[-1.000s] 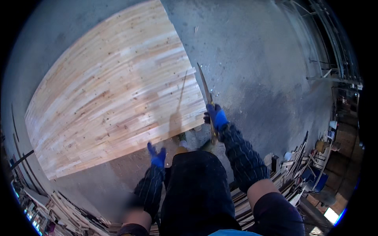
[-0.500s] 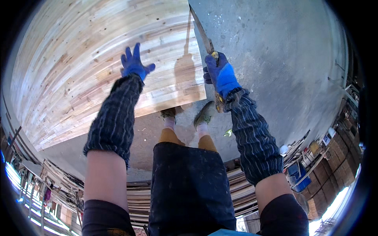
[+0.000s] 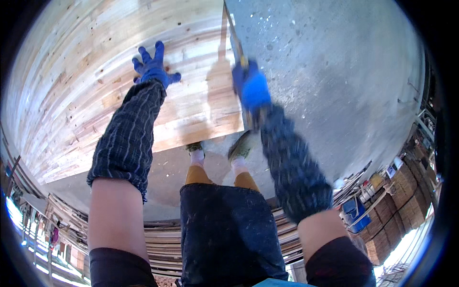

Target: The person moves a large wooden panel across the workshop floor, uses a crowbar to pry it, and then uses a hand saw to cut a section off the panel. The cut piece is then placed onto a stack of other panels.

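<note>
Left hand open, fingers spread over laminated wood panel lying on concrete floor. Right hand grips long thin tool, axis running away along panel's right edge; right hand nearer edge.

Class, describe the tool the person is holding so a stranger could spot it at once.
Find the big pale wooden panel lying on the grey concrete floor. Along its right edge, the blue-gloved right hand grips a long, thin metal blade. It is the only slim grey strip against the wood.
</note>
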`<state>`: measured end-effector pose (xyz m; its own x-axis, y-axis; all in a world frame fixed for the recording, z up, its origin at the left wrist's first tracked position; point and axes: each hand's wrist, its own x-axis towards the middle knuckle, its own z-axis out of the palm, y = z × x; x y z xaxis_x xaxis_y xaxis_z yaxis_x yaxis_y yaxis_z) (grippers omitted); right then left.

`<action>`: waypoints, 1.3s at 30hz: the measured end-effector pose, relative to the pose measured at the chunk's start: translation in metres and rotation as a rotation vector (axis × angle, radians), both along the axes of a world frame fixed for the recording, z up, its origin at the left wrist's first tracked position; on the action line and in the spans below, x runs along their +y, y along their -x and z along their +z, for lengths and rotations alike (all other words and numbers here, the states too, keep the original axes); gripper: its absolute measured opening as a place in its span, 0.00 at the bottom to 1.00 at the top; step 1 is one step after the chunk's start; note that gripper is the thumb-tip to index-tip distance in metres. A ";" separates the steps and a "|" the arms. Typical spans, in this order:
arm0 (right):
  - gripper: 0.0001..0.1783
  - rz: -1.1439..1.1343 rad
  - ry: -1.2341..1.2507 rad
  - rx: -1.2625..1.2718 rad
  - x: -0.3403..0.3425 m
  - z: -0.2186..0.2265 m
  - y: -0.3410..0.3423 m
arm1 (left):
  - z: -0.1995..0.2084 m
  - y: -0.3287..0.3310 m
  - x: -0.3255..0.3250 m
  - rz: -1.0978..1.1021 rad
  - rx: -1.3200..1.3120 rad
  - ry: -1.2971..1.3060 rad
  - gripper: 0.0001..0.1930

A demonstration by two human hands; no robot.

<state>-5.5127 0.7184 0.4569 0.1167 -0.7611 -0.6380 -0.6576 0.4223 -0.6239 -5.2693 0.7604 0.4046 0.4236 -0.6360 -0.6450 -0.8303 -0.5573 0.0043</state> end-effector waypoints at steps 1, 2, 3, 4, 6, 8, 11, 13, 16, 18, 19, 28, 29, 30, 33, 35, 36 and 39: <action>0.21 0.055 0.040 0.038 0.032 0.004 0.020 | -0.005 -0.005 0.003 -0.005 -0.012 0.004 0.58; 0.21 0.086 0.166 0.057 0.069 0.008 0.042 | 0.006 0.003 -0.006 0.043 -0.011 -0.104 0.58; 0.20 0.102 0.198 0.066 0.086 0.028 0.054 | 0.026 0.003 -0.015 0.056 -0.026 -0.107 0.59; 0.19 0.083 0.184 0.057 0.079 0.031 0.053 | 0.030 0.003 -0.018 0.060 -0.038 -0.146 0.59; 0.18 0.029 0.134 0.051 0.064 0.039 0.046 | 0.017 -0.004 -0.012 0.026 -0.058 -0.110 0.59; 0.17 0.045 0.124 0.074 0.010 0.025 0.014 | 0.010 0.002 -0.017 0.006 -0.052 -0.093 0.59; 0.18 -0.018 -0.052 0.099 -0.037 0.010 -0.019 | 0.008 0.006 -0.021 -0.036 -0.057 -0.083 0.59; 0.17 -0.012 0.035 0.097 0.016 0.018 0.005 | 0.006 0.001 -0.006 -0.037 -0.064 -0.092 0.59; 0.17 -0.098 0.277 -0.069 0.106 0.008 0.061 | 0.015 0.001 -0.015 -0.030 -0.080 -0.130 0.59; 0.17 -0.004 0.087 -0.002 0.077 0.035 0.038 | 0.019 0.001 -0.014 -0.006 -0.064 -0.151 0.59; 0.17 0.041 -0.002 0.041 0.062 0.043 0.033 | 0.020 0.003 -0.015 0.021 -0.055 -0.122 0.59; 0.14 -0.245 0.053 -0.121 0.062 0.018 0.027 | 0.006 0.001 -0.010 -0.063 -0.038 -0.036 0.59; 0.15 -0.249 -0.015 -0.108 0.060 0.024 0.020 | 0.010 -0.001 -0.010 -0.050 -0.040 -0.046 0.59; 0.15 -0.251 -0.084 -0.095 0.058 0.030 0.013 | 0.012 0.002 -0.010 -0.011 -0.037 -0.118 0.59; 0.15 -0.077 0.084 -0.021 0.032 0.019 0.014 | 0.010 0.004 -0.013 -0.025 -0.072 -0.107 0.60; 0.14 -0.251 -0.195 -0.202 -0.021 0.036 -0.006 | 0.017 0.008 -0.020 0.007 -0.024 -0.094 0.59; 0.14 -0.227 -0.156 -0.177 -0.025 0.026 -0.005 | 0.018 0.013 -0.021 0.017 -0.011 -0.101 0.59; 0.14 -0.281 -0.125 -0.259 -0.003 0.012 0.001 | 0.015 0.010 -0.021 0.037 -0.020 -0.120 0.60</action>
